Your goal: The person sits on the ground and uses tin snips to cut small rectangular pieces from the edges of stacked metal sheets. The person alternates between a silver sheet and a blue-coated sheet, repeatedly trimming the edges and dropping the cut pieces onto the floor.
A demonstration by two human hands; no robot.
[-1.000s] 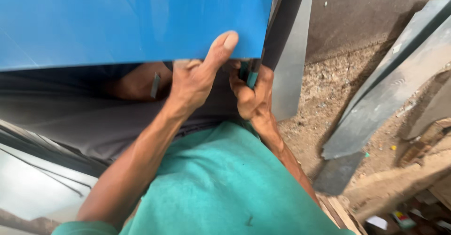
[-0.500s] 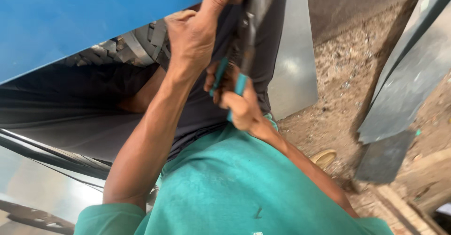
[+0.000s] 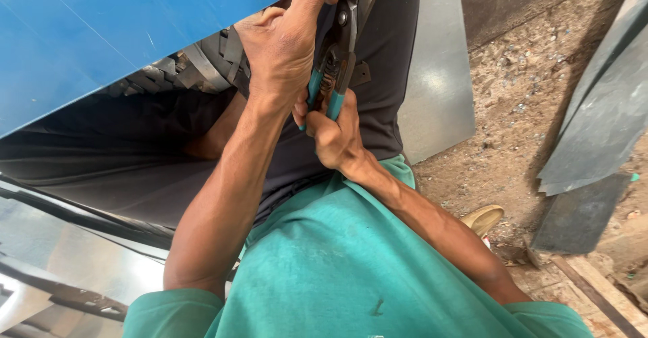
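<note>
A large blue metal sheet (image 3: pixel 101 34) fills the upper left. My left hand (image 3: pixel 283 41) reaches up and grips its right edge, thumb on the top. My right hand (image 3: pixel 334 132) is closed on the teal handles of a pair of tin snips (image 3: pixel 337 47), whose dark blades point up along the sheet's edge, right beside my left hand. The blade tips run out of view at the top. My teal shirt (image 3: pixel 351 270) fills the bottom.
A grey metal sheet (image 3: pixel 435 68) stands behind the snips. Dark grey sheets (image 3: pixel 601 128) lean at the right over gravelly ground. A tan sandal (image 3: pixel 482 218) lies by my right forearm. Shiny sheet metal (image 3: pixel 81 270) lies at the lower left.
Both hands have moved up along the blue sheet's edge. The snips, half hidden before, now show in full with blades at the sheet. The view has tilted.
</note>
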